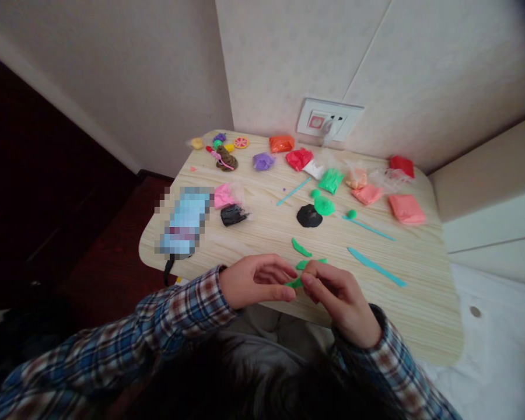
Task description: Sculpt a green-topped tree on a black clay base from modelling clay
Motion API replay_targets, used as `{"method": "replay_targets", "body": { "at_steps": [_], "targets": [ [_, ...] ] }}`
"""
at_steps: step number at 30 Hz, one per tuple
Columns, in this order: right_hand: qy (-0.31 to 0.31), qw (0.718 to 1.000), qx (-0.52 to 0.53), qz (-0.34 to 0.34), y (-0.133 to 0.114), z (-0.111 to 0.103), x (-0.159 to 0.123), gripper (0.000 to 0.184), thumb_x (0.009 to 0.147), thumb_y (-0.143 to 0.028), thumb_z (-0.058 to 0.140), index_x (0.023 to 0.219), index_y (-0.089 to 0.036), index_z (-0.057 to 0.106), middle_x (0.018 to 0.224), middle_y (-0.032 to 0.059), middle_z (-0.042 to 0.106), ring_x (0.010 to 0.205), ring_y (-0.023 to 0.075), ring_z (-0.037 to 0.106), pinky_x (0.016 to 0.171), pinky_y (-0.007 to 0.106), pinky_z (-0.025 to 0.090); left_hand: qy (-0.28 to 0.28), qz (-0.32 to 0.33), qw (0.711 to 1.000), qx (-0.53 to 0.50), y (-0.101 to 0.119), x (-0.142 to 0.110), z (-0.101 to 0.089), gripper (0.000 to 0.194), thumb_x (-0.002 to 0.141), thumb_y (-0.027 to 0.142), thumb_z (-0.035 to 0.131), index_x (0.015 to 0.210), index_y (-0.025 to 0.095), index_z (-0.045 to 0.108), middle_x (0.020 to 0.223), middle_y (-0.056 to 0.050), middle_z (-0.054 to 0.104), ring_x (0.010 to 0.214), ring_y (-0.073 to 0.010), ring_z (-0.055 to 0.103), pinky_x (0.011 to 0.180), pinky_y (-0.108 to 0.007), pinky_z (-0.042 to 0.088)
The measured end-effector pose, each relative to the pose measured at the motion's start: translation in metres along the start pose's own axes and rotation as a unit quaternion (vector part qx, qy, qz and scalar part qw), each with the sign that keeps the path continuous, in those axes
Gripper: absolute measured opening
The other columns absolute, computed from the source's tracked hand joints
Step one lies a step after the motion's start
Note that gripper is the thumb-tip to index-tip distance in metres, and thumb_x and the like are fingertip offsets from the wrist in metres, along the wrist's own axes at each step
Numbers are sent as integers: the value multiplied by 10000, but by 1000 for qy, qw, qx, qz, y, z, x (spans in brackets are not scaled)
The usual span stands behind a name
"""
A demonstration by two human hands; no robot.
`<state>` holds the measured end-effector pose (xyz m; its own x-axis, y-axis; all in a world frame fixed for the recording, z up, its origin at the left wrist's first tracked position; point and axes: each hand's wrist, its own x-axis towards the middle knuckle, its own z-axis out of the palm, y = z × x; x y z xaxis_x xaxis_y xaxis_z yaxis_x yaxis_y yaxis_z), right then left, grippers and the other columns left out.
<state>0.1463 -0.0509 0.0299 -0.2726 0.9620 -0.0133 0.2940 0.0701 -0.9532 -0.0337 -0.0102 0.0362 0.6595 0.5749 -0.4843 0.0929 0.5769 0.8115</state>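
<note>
Both hands meet over the table's near edge around a small strip of green modelling clay [294,283]. The thumb and fingertips of my left hand [260,280] close on one end of it. My right hand [335,291] pinches the other end, and its fingers hide part of the strip. Just beyond my fingertips lie a second green clay piece [303,264] and a curved green strip [301,247]. Farther off is a flat black clay disc [310,216], with a green clay shape [324,205] against its upper right edge.
Blue modelling tools lie right of the disc, one broad [376,266] and one thin [370,228]. A pixelated phone-like object [186,221] stands at left. Bagged clay, such as an orange pack [282,143], and a brown coiled figure [226,159] sit toward the wall with a socket [329,121].
</note>
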Motion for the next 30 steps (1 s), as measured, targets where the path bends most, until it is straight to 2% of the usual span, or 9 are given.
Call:
{"method": "replay_targets", "body": {
  "at_steps": [3, 6, 11, 13, 18, 23, 27, 30],
  "targets": [
    [25, 1000, 7, 10, 2, 2, -2, 372, 903, -362, 448, 571, -195, 466, 518, -41, 427, 503, 102, 371, 476, 252, 302, -24, -10, 999, -40, -3, 4, 2, 379, 566, 377, 811, 767, 126, 610, 704, -14, 681, 658, -126, 638, 716, -285, 485],
    [34, 999, -9, 12, 2, 3, -2, 393, 901, -408, 437, 573, -193, 466, 523, -35, 428, 515, 108, 388, 494, 261, 319, -7, -2, 998, -56, -4, 8, 5, 379, 538, 405, 819, 655, 124, 592, 613, 7, 661, 565, -100, 611, 637, -250, 486],
    [1, 999, -47, 6, 0, -4, -2, 487, 877, -581, 376, 622, -185, 500, 543, -20, 454, 526, 121, 415, 500, 274, 323, 22, 0, 1000, -17, 2, 12, 7, 342, 507, 344, 828, 559, 120, 575, 509, 36, 625, 449, -60, 557, 489, -182, 437],
    [-6, 998, -55, 2, 0, -7, -4, 501, 872, -600, 367, 615, -188, 491, 537, -22, 447, 522, 121, 412, 494, 272, 320, 32, -1, 999, -8, 3, 13, 8, 306, 513, 301, 822, 546, 123, 575, 495, 43, 623, 429, -58, 550, 461, -174, 422],
    [16, 997, -80, 7, -2, -8, -6, 395, 903, -435, 423, 605, -188, 504, 533, -23, 465, 527, 118, 425, 508, 264, 333, 36, -8, 999, -31, 3, 12, 10, 226, 507, 229, 819, 606, 130, 642, 519, 32, 657, 476, -88, 601, 536, -209, 471],
    [57, 997, -56, -12, -1, -9, -7, 352, 898, -367, 445, 598, -193, 501, 521, -24, 467, 514, 119, 429, 498, 262, 342, 19, -4, 998, -53, 3, 9, 5, 434, 502, 258, 845, 887, 133, 689, 692, -17, 730, 658, -142, 681, 710, -275, 507],
    [69, 996, -64, -7, 2, -9, -10, 348, 888, -354, 456, 578, -197, 471, 517, -24, 452, 517, 121, 423, 501, 260, 340, 17, -16, 998, -54, -1, 11, 2, 370, 524, 376, 831, 720, 118, 654, 652, -21, 715, 594, -124, 664, 646, -252, 494],
    [63, 996, -67, -1, 2, -8, -11, 333, 884, -331, 460, 579, -198, 476, 515, -25, 456, 523, 121, 429, 508, 257, 339, 26, -8, 999, -45, -4, 14, 4, 399, 519, 433, 820, 619, 114, 602, 563, -6, 676, 498, -96, 615, 550, -223, 465]
  ]
}}
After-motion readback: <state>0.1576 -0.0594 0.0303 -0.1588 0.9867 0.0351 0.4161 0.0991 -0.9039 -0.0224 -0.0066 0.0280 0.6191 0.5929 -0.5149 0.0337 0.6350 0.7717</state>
